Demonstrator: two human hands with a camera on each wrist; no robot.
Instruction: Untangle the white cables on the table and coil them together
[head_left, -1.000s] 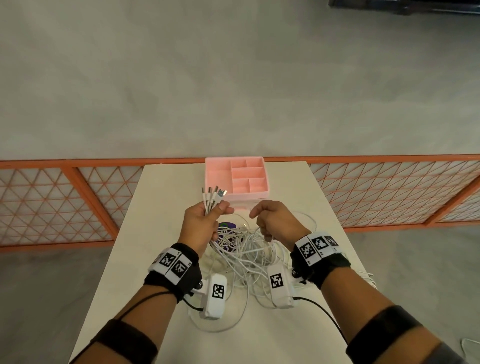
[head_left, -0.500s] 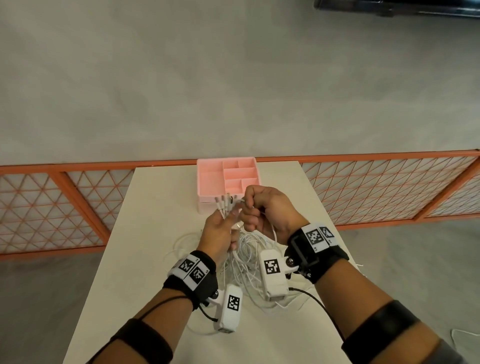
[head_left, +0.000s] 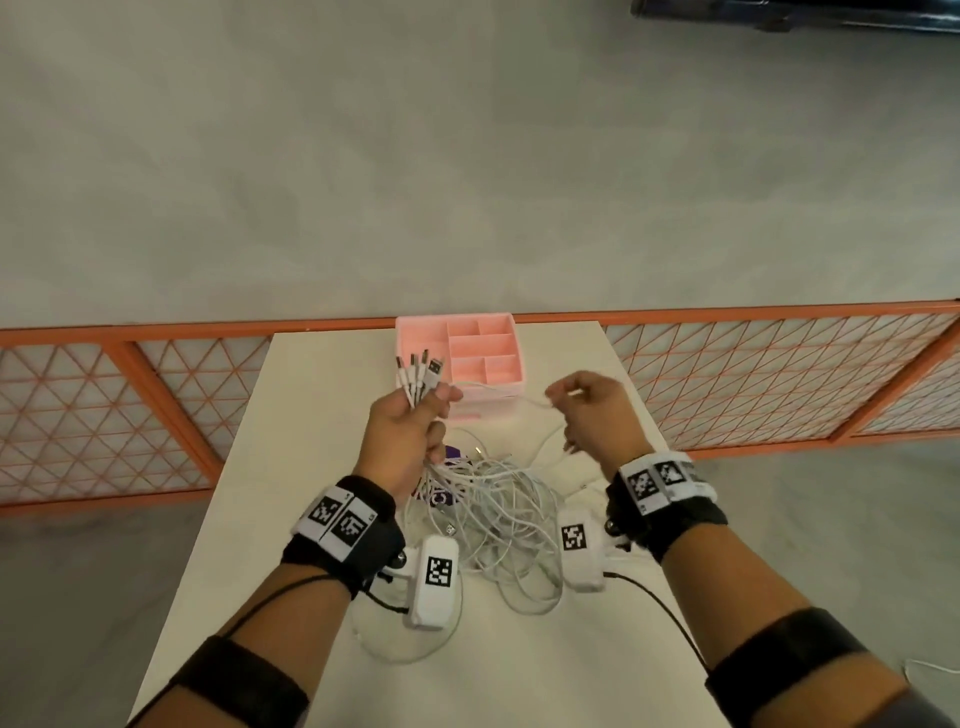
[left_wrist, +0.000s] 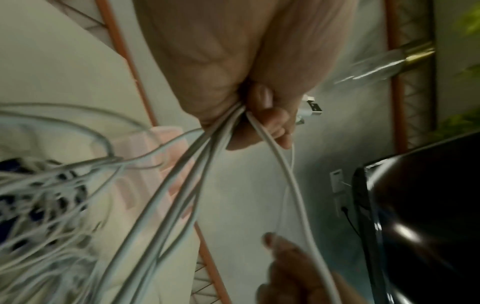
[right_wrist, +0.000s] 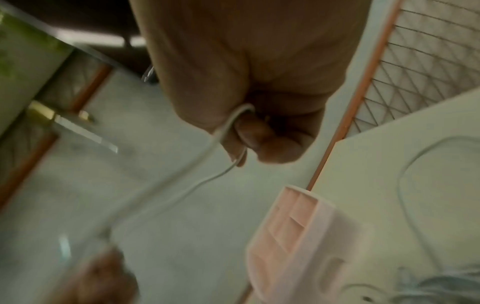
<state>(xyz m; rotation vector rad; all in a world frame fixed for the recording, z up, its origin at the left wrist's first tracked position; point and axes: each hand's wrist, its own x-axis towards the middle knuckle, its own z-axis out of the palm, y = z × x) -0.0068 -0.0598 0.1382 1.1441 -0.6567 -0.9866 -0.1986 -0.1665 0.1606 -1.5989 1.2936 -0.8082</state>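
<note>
Head view: left hand grips maybe five cables; right hand pinches one

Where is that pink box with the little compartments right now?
In the head view the pink box sits at the table's far edge, just beyond the left hand holding up the cable plugs.

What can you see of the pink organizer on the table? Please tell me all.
The organizer is a pale pink box that looks like plastic, open on top and split by thin walls into several compartments of unequal size; those in view look empty. Its near side seems to have a drawer front with a slot handle. It stands upright and level at the far edge of the table, about in the middle. Nothing touches it: the left hand holds cable ends above its near left corner.
</note>
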